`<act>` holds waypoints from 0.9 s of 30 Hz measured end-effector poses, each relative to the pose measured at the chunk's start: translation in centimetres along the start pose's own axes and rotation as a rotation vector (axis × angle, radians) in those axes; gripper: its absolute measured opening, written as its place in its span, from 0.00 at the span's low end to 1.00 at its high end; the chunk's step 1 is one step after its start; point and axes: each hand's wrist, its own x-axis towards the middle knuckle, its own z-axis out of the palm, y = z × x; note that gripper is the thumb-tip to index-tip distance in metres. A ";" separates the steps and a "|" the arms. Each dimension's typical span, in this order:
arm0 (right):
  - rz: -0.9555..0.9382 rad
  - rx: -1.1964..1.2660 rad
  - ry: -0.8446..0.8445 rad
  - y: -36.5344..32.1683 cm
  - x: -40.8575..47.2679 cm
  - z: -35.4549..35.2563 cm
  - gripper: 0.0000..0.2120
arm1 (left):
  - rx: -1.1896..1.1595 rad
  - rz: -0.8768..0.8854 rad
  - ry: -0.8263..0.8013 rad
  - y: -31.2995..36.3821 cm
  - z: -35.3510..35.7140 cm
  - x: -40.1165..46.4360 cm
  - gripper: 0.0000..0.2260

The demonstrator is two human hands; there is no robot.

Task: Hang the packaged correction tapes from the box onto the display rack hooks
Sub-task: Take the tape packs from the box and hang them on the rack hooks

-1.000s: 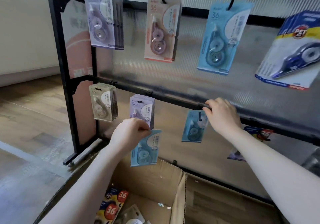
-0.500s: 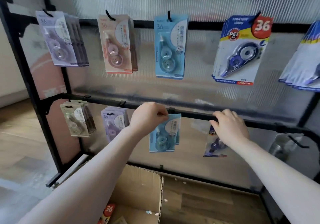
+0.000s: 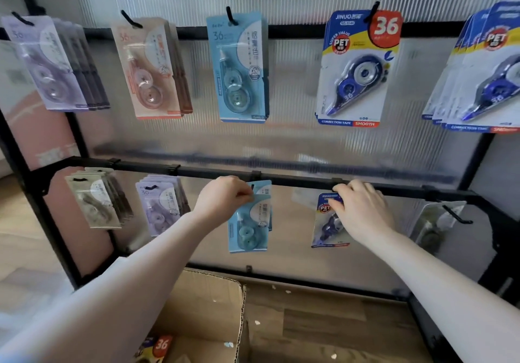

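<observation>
My left hand (image 3: 225, 198) pinches the top of a light blue correction tape pack (image 3: 249, 229) and holds it up against a hook (image 3: 254, 184) on the rack's lower rail (image 3: 295, 180). Another light blue pack hangs just behind it. My right hand (image 3: 363, 210) lies on the same rail further right, fingers curled over it, thumb at the top of a hanging dark blue pack (image 3: 326, 226). The cardboard box (image 3: 213, 303) stands open below my left arm, with a red "36" pack (image 3: 161, 344) showing inside.
The upper rail carries lilac (image 3: 47, 67), pink (image 3: 149, 70), light blue (image 3: 239, 67) and dark blue (image 3: 357, 67) packs. Beige (image 3: 95, 199) and lilac (image 3: 160, 208) packs hang lower left. A bare hook (image 3: 455, 216) sticks out at lower right. Wooden floor lies below.
My left hand lifted the light blue pack from above the box up to the lower-rail hook. My right hand shifted right along the rail to above the dark blue pack. My view swung right.
</observation>
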 end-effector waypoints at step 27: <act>-0.025 0.070 0.004 1.5 -0.3 2.2 0.19 | 0.030 0.062 0.067 -1.5 3.6 2.2 0.11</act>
